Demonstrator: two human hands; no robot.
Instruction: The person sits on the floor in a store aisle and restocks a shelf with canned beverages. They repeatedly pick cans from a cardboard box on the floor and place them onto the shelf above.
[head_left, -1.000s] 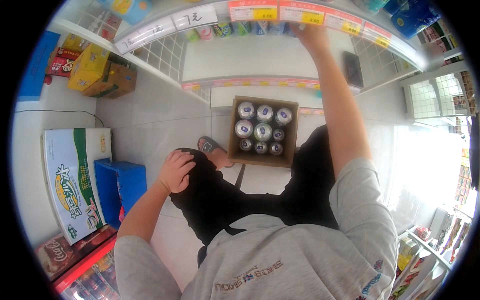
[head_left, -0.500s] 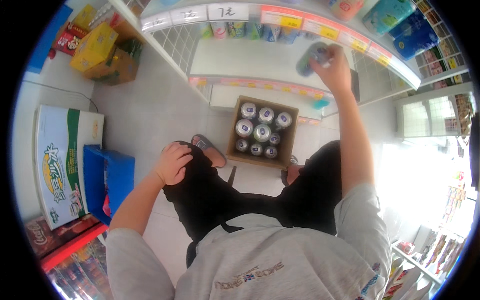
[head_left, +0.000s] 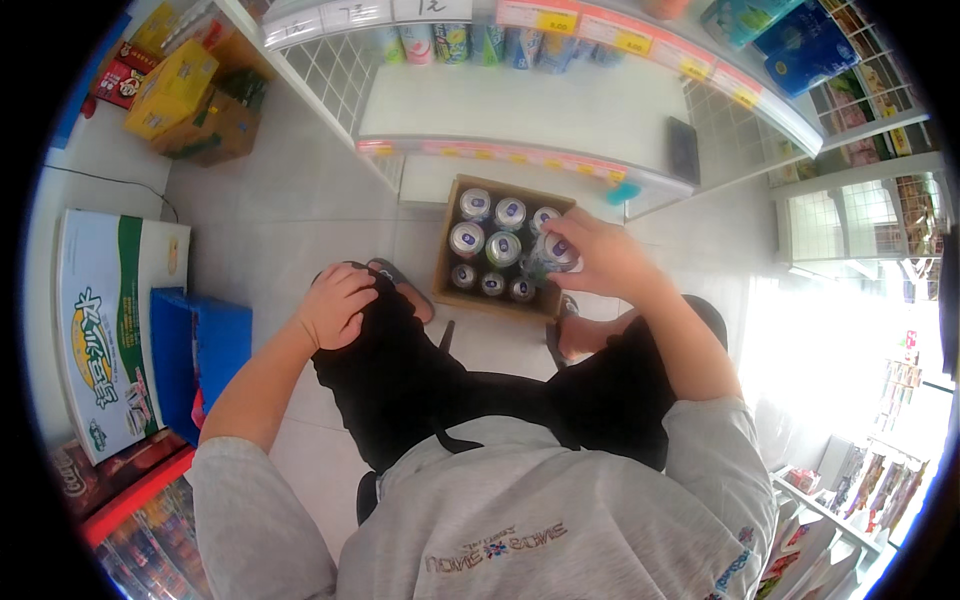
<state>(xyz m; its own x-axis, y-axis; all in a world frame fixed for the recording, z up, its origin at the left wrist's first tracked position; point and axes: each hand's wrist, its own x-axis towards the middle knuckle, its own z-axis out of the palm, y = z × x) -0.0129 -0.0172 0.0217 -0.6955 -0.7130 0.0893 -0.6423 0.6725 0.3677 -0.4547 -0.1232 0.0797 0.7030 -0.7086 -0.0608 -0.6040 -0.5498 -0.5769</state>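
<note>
While your left hand (head_left: 340, 305) lies open on your left knee, your right hand (head_left: 597, 256) grips a can (head_left: 556, 252) at the right edge of the carton (head_left: 500, 306). Head view: other cans (head_left: 503, 248) upright in rows inside; whether the held can's base clears them, you cannot tell. Far rim near the front edge of the white shelf (head_left: 520, 110). Floor (head_left: 270, 220) stretches left to a blue crate (head_left: 225, 345). Right foot (head_left: 580, 335) just beside the near-right corner.
</note>
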